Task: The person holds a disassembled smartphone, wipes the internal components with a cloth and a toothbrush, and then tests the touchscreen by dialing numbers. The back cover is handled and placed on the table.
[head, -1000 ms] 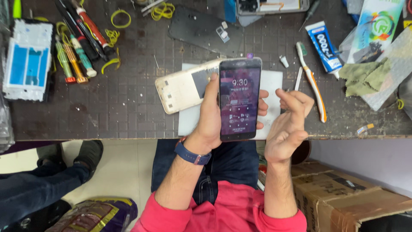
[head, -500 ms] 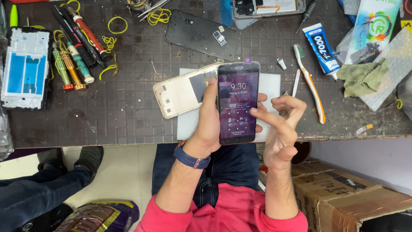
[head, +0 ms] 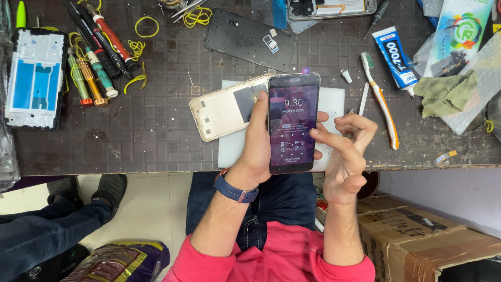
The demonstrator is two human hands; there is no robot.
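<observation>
- The left hand (head: 259,149) has its grip wrapped around a dark smartphone (head: 293,122), thumb up along the phone's left edge and fingertips showing at its right edge; the lit screen faces up.
- The phone is held upright above the near edge of the table (head: 156,141), over the person's lap.
- The right hand (head: 344,156) is just beside the phone on its right, holding nothing: its forefinger stretches toward the screen's right edge, about touching it, while the other fingers curl loosely.
- A blue watch band (head: 236,191) circles the left wrist.
- Right under the phone lies a white mat (head: 334,102), and a gold phone back cover (head: 224,109) rests partly on it, its right end hidden behind the left hand's thumb and the phone.
- Further back sits a black phone back panel (head: 245,39), with an opened phone body (head: 331,7) at the far edge.
- To the right of the mat lie a white and orange toothbrush (head: 381,102), a tube of glue (head: 399,60) and a green cloth (head: 449,94).
- To the left, well apart, are a row of screwdrivers (head: 94,57), yellow rubber bands (head: 138,49) and a white phone frame (head: 34,78).
- Below the table edge, a cardboard box (head: 417,237) stands on the right, and another person's shoe (head: 107,188) and trouser leg show on the floor to the left.
</observation>
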